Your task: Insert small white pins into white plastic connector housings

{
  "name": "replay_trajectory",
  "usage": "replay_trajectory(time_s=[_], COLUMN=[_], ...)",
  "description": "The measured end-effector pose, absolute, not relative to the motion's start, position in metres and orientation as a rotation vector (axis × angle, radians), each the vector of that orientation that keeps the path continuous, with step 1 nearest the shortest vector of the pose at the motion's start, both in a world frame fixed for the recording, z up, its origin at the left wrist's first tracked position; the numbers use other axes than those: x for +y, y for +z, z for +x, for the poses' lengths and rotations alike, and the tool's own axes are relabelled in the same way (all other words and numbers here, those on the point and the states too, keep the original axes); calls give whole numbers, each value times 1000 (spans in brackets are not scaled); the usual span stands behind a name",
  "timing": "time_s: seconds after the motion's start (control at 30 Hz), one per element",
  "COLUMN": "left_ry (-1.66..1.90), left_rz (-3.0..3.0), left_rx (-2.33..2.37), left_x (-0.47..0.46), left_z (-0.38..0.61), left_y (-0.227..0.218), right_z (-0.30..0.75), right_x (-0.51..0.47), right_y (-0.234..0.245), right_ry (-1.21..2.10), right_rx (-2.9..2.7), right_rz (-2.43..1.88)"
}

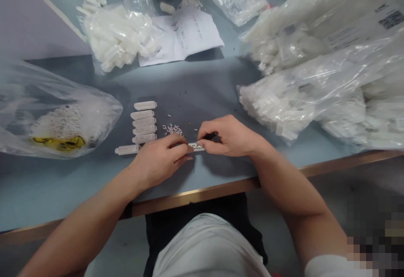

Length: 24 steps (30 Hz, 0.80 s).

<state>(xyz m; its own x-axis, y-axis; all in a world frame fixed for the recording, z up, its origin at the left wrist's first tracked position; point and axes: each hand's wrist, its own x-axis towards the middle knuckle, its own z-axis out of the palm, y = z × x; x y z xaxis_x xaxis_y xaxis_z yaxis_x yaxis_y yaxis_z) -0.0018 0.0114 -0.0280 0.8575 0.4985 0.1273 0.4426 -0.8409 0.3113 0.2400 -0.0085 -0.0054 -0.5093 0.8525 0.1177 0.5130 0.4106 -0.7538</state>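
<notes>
At the desk (202,88) near edge: left hand (159,161) and right hand (229,136) pinch a white plastic strip (196,146), fingers closed narrowly on it; right fingers also grip a small black tool (211,135). Loose white pieces (172,130) and a stack of similar strips (143,121) lie just beside.

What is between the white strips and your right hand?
A little heap of tiny white pieces lies between the white plastic strips and the right hand, in the head view.

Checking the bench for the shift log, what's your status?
Left hand pinching white plastic strip. Right hand gripping dark tool at strip's end. Loose white pieces just beyond, not blocking.
</notes>
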Motion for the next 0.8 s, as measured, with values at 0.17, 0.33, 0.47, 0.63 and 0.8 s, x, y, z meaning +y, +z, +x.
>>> replay_trajectory(time_s=[0.17,0.33,0.47,0.63,0.8], left_ry=[272,274,294,268,203], left_rz=[2772,2772,2808,2859,2909], left_rx=[698,722,733,702,701], left_x=[11,11,10,9,8], left_z=[-1,-1,-1,0,-1], left_y=[-28,-29,-29,-29,-27], right_z=[240,240,241,241,243], right_x=[-8,-9,-9,-8,-9], right_y=[-5,-6,-7,-6,-5], right_ry=[913,916,909,912,924], right_rx=[-2187,-2181,-2186,-2196,-2165], right_rz=[-1157,-1154,-1143,-1134,-1143])
